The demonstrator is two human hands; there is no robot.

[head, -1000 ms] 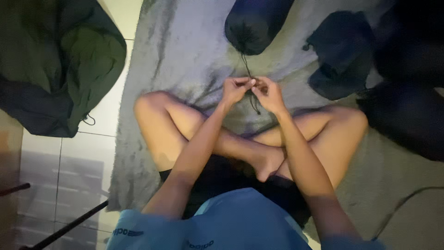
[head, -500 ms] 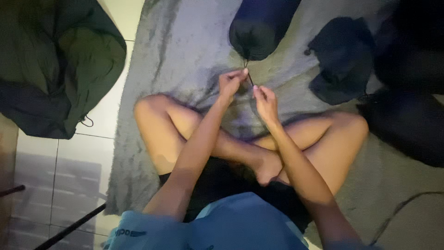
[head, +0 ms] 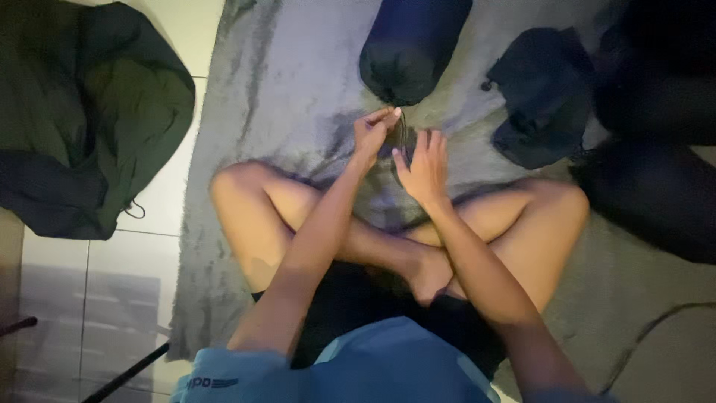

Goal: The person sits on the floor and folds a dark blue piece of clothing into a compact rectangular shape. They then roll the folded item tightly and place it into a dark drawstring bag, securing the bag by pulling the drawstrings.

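Observation:
I sit cross-legged on a grey blanket (head: pixel 283 89). A dark blue rolled stuff sack (head: pixel 410 45) lies in front of me, its closed end toward me. A thin dark drawstring (head: pixel 401 133) runs from that end down between my hands. My left hand (head: pixel 375 133) pinches the cord just below the sack's end. My right hand (head: pixel 422 169) is beside it, fingers spread and raised, its thumb close to the cord; whether it touches the cord I cannot tell.
A large dark green crumpled sleeping bag (head: pixel 82 112) lies on the tiled floor at the left. A small dark pouch (head: pixel 538 97) and dark bundles (head: pixel 656 149) lie at the right. A dark cable (head: pixel 649 336) curves at lower right.
Both hands have moved forward toward the sack's end. The right hand has let go of the cord and opened its fingers, while the left still pinches it.

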